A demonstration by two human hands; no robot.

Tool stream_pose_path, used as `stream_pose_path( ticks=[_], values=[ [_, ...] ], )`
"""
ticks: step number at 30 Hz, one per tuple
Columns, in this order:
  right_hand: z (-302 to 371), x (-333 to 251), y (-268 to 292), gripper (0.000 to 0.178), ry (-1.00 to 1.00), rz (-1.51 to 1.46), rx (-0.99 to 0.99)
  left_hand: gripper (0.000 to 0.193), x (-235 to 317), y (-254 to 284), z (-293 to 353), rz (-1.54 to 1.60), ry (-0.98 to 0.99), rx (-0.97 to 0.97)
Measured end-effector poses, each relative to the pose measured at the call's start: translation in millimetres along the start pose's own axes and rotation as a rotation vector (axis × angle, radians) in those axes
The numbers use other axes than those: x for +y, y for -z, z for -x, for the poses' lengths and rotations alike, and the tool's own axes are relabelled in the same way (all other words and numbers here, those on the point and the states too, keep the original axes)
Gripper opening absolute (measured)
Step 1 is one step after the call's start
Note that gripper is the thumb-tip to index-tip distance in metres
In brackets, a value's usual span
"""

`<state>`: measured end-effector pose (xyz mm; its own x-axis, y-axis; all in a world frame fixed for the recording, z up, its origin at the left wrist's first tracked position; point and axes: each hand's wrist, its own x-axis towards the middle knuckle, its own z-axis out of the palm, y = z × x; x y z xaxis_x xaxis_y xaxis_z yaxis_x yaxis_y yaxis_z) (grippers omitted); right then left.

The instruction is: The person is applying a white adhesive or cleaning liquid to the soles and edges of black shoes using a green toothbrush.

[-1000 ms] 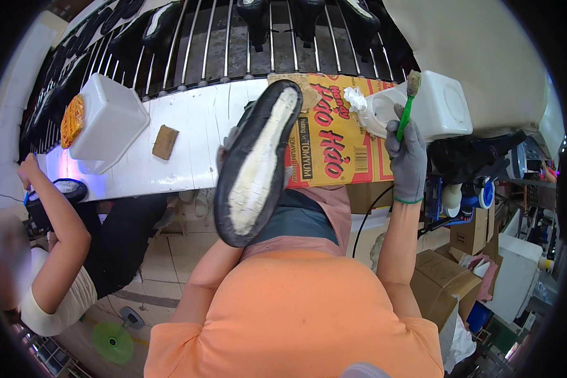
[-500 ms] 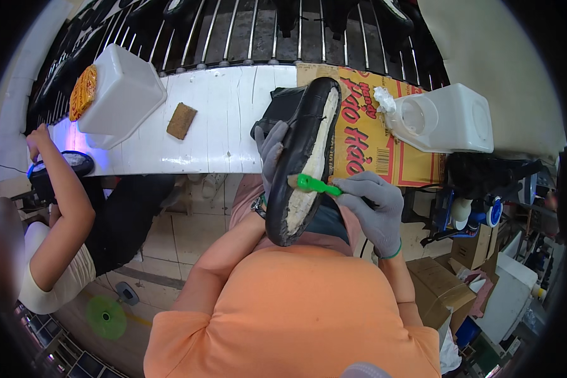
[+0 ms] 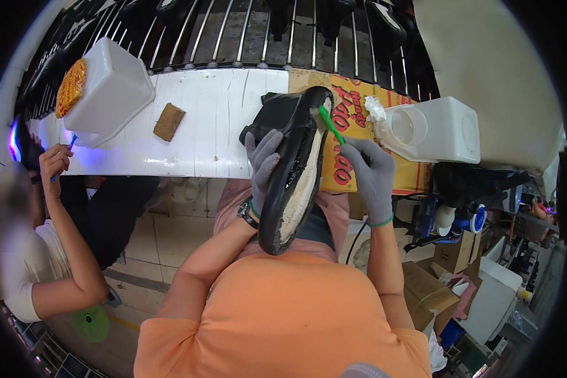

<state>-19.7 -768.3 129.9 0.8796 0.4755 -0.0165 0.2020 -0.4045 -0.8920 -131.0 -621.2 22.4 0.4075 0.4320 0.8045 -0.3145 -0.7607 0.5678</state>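
Note:
A black shoe (image 3: 298, 189) without an outsole is tilted in front of my chest, its pale bottom toward me. My left hand (image 3: 263, 165), in a grey glove, grips it by the side. In my gloved right hand (image 3: 373, 179) is a green-handled brush (image 3: 331, 125). Its bristle end touches the shoe's far end, at the edge of the pale strip. A wet gloss shows on the black border along the strip. My right fingers close round the handle's near end, and some of them are hidden from above.
On the white bench (image 3: 201, 151) lie a brown block (image 3: 169, 121) and a white plastic container (image 3: 110, 91). At right, another container (image 3: 450, 129) rests on yellow cardboard (image 3: 349, 170). Beyond is a metal roller rack (image 3: 252, 38) with shoes. A co-worker's hand (image 3: 55, 165) is at left.
The brush has moved from the middle of the shoe's bottom up to its far end, my right hand going with it. The shoe stays in my left hand. The co-worker's arm has shifted.

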Motion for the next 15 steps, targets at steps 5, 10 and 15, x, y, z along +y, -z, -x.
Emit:
stream_pose_path(
  ticks=[5,10,15],
  values=[
    [-45,16,5,0.022,0.026,0.098,0.055,0.062,0,-4,-2,-0.020,-0.038,0.014],
    [-53,16,9,0.021,0.123,0.157,0.100,0.057,8,-2,-3,0.036,0.039,0.018],
    [-17,-13,26,0.018,0.057,0.104,-0.146,0.056,11,2,-9,0.018,0.050,0.010]
  ],
)
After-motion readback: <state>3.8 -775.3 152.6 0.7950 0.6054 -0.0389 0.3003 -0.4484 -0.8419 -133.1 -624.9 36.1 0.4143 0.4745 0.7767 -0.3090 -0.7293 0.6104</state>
